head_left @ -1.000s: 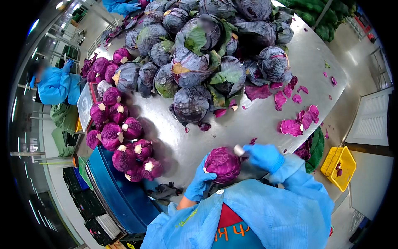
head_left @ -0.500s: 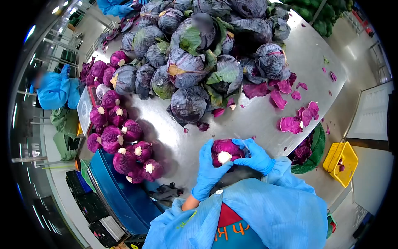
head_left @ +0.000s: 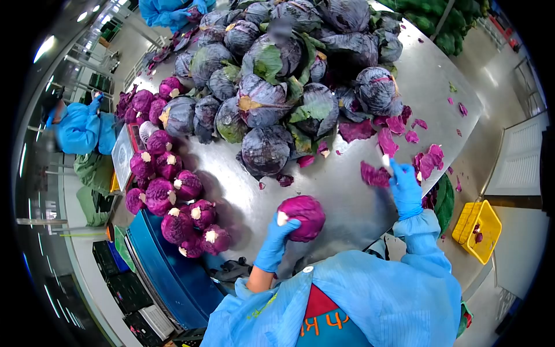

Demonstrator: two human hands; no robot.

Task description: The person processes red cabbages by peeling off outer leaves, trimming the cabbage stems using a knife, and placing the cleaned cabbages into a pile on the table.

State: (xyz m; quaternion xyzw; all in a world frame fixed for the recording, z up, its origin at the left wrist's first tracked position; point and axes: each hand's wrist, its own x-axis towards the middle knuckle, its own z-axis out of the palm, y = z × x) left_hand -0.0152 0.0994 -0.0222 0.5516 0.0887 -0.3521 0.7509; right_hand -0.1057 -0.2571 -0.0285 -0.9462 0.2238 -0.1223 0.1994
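My left hand (head_left: 276,243) is closed around the lower left side of a peeled red cabbage (head_left: 302,218), whose pale cut stem faces left. Farther right, my right hand (head_left: 406,188) reaches over the table, fingers closed with a small white object (head_left: 386,161) sticking out past the fingertips; I cannot tell what it is. A loose purple cabbage leaf (head_left: 374,175) lies right beside those fingers. Both hands wear blue gloves. Ahead of them rises a heap of unpeeled red cabbages (head_left: 266,151) with dark and greenish outer leaves.
Peeled red cabbages (head_left: 160,196) are piled at the metal table's left edge, above a blue bin (head_left: 167,272). Torn leaves (head_left: 428,161) lie on the right. Beyond that edge are a green container (head_left: 444,202) and a yellow basket (head_left: 476,231). Co-workers in blue (head_left: 87,128) stand at left and at the far end.
My right hand has left the cabbage and moved right and forward. A loose leaf now shows beside it. My left hand has moved slightly back, and the cabbage's stem has turned left.
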